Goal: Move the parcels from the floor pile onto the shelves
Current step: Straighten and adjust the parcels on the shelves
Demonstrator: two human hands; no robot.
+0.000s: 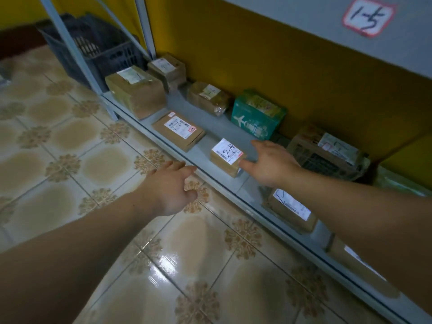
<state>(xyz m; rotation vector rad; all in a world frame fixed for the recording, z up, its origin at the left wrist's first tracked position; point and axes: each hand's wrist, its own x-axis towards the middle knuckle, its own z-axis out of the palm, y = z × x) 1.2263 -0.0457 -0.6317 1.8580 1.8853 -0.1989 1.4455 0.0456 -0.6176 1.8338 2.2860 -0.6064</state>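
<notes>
A small brown parcel [226, 157] with a white label lies near the front edge of the grey bottom shelf [205, 155]. My right hand [268, 163] is open just right of it, the thumb tip touching or nearly touching its right side. My left hand [171, 187] hovers open over the tiled floor in front of the shelf, holding nothing. Several other parcels sit on the shelf: a flat box [178, 129], a big carton [135, 91], a green box [257, 114] and a dark printed carton [327, 155].
A dark plastic crate [98, 47] stands on the floor at the shelf's left end, behind the grey uprights [70, 47]. An upper shelf board [327, 26] labelled 1-5 overhangs at top right. Glossy patterned tiles [93, 164] fill the foreground. More parcels [291, 210] lie under my right forearm.
</notes>
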